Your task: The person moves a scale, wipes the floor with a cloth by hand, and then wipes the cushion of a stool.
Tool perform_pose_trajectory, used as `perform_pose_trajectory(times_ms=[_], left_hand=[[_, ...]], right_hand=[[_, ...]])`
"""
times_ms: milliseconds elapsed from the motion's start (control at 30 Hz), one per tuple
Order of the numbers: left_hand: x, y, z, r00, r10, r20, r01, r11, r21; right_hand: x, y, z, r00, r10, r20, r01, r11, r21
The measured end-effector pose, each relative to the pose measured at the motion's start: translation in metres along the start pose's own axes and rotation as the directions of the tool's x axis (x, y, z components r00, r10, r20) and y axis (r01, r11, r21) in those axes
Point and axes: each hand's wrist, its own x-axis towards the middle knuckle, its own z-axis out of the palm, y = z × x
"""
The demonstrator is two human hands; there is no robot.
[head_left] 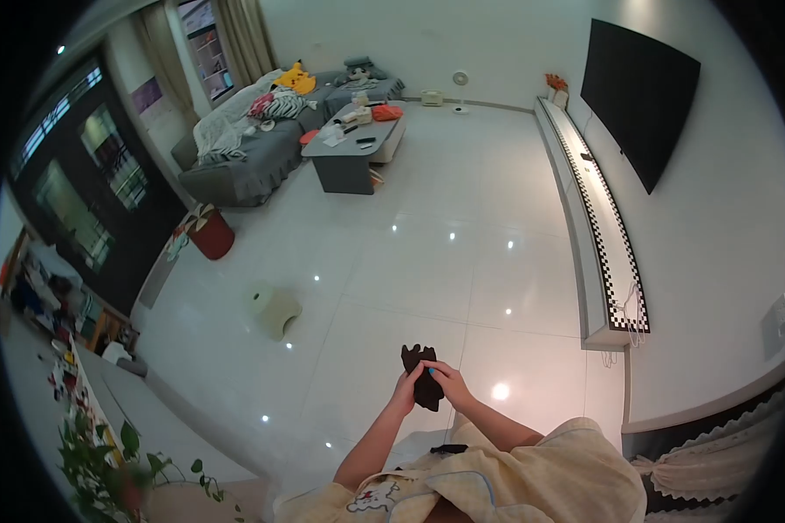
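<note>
A bunched dark brown cloth item (pixel 426 394) is held between my two hands, in front of my body and above the tiled floor; its exact kind cannot be made out. My left hand (pixel 405 392) grips it from the left side, fingers closed on it. From the right, my right hand (pixel 449 381) closes on the same cloth, with the fingertips of both hands meeting near its middle. A small blue spot shows by the right fingertips. The cloth's ragged upper end sticks out above my fingers and its lower end hangs below them.
A pale stool (pixel 276 311) stands on the floor ahead left, with a red bin (pixel 210 234) beyond it. Farther off are a coffee table (pixel 344 170) and a grey sofa (pixel 235 181). A long low TV ledge (pixel 595 209) runs along the right; a leafy plant (pixel 131 444) is near left.
</note>
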Motion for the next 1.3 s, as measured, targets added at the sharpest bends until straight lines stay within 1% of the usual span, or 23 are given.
perform_pose_trajectory(times_ms=[67,133,200,233,267,300,400,467,500,533,633,667,767,833,900,933,1000,1033,1067,1133,1233,1267,1300], left_hand=[[0.032,0.003,0.019,0.998,0.052,-0.019,-0.049,0.989,0.14],[0.051,0.016,0.046,0.999,0.001,-0.036,0.01,0.957,0.29],[0.079,0.028,0.064,1.0,-0.004,-0.005,0.005,0.934,0.358],[0.091,0.029,0.073,0.999,0.034,0.032,-0.044,0.903,0.428],[0.102,0.027,0.081,0.995,0.065,0.07,-0.091,0.867,0.49],[0.112,0.025,0.086,0.988,0.133,0.079,-0.154,0.856,0.494],[0.134,0.035,0.096,0.98,0.144,0.139,-0.198,0.814,0.547],[0.156,0.038,0.091,0.98,0.133,0.145,-0.19,0.828,0.528],[0.166,0.046,0.091,0.982,0.136,0.132,-0.184,0.845,0.502],[0.178,0.054,0.092,0.983,0.139,0.119,-0.179,0.862,0.474],[0.219,0.082,0.099,0.986,0.117,0.122,-0.157,0.899,0.409],[0.236,0.089,0.099,0.983,0.126,0.13,-0.165,0.92,0.354],[0.292,0.122,0.091,0.984,0.11,0.138,-0.157,0.901,0.405],[0.333,0.148,0.084,0.977,0.158,0.146,-0.204,0.895,0.398],[0.384,0.179,0.07,0.917,0.394,0.068,-0.384,0.824,0.416],[0.408,0.197,0.06,0.911,0.407,0.061,-0.395,0.824,0.405],[0.44,0.232,0.038,0.908,0.416,0.042,-0.316,0.615,0.723],[0.452,0.251,0.037,0.837,0.545,0.053,-0.4,0.542,0.739],[0.47,0.268,0.032,0.831,0.555,0.042,-0.403,0.548,0.734],[0.496,0.298,0.024,0.895,0.446,-0.009,-0.225,0.469,0.854],[0.538,0.325,0.022,0.925,0.378,-0.036,-0.183,0.527,0.83],[0.553,0.334,0.021,0.947,0.317,-0.04,-0.15,0.55,0.822],[0.572,0.334,0.016,0.938,0.341,-0.058,-0.148,0.548,0.823]], right_hand=[[0.017,-0.017,-0.041,1.0,0.017,-0.023,-0.018,0.999,-0.043],[0.035,-0.032,-0.076,0.991,-0.112,-0.073,0.109,0.993,-0.044],[0.053,-0.057,-0.106,0.995,-0.026,-0.096,0.034,0.996,0.083],[0.066,-0.058,-0.123,0.993,-0.053,-0.109,0.048,0.998,-0.045],[0.077,-0.063,-0.135,0.993,-0.04,-0.114,0.035,0.999,-0.042],[0.087,-0.069,-0.146,0.997,0.022,-0.072,-0.03,0.993,-0.115],[0.123,-0.081,-0.169,0.987,0.16,0.019,-0.151,0.959,-0.239],[0.15,-0.083,-0.178,0.931,0.343,0.124,-0.246,0.842,-0.479],[0.153,-0.097,-0.173,0.964,0.259,0.054,-0.187,0.814,-0.55],[0.165,-0.094,-0.174,0.964,0.26,0.049,-0.191,0.813,-0.551],[0.21,-0.083,-0.175,0.998,0.03,0.052,0.014,0.729,-0.684],[0.228,-0.079,-0.174,0.999,0.028,0.046,0.012,0.722,-0.691],[0.294,-0.089,-0.163,0.982,-0.183,0.048,0.174,0.776,-0.606],[0.342,-0.1,-0.158,0.987,-0.159,0.024,0.139,0.771,-0.621],[0.409,-0.116,-0.15,0.989,-0.149,0.017,0.125,0.759,-0.639],[0.435,-0.12,-0.146,0.988,-0.152,0.01,0.125,0.766,-0.631],[0.476,-0.128,-0.137,0.991,-0.132,0.018,0.114,0.768,-0.631],[0.502,-0.137,-0.131,0.983,-0.178,0.035,0.158,0.745,-0.648],[0.525,-0.143,-0.128,0.974,-0.221,0.052,0.199,0.721,-0.663],[0.558,-0.151,-0.123,0.965,-0.256,0.059,0.23,0.713,-0.662],[0.606,-0.149,-0.129,0.937,-0.346,-0.045,0.214,0.67,-0.71],[0.62,-0.149,-0.134,0.94,-0.341,-0.033,0.22,0.674,-0.705],[0.636,-0.149,-0.141,0.967,-0.225,-0.122,0.079,0.716,-0.693]])
